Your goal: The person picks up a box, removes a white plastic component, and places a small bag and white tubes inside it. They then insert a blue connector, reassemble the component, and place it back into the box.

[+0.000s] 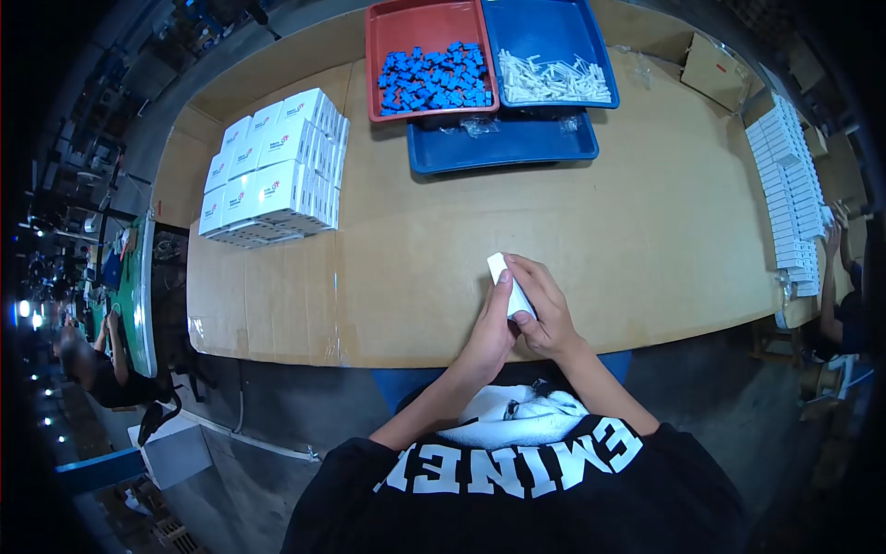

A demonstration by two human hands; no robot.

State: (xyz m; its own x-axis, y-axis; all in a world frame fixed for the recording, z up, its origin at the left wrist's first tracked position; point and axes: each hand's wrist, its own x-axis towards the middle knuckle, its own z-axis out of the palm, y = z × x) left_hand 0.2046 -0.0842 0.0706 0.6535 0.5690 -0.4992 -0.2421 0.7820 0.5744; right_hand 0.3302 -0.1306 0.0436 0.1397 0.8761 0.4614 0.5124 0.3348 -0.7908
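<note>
While holding the small white box (519, 301) near the front edge of the table (406, 277), between left hand (492, 328) and right hand (550, 314), with fingers curled closed around it, press lightly and evenly to spare the sides. Steady the lower end with the right thumb. Cannot quite make out the hidden fingertips underneath.

Box (519, 299) in hands (546, 312), trays (503, 150) behind, stacked boxes (269, 173) left on table (415, 245)

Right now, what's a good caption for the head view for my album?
Left hand and right hand hold a white box, red tray beyond.
</note>
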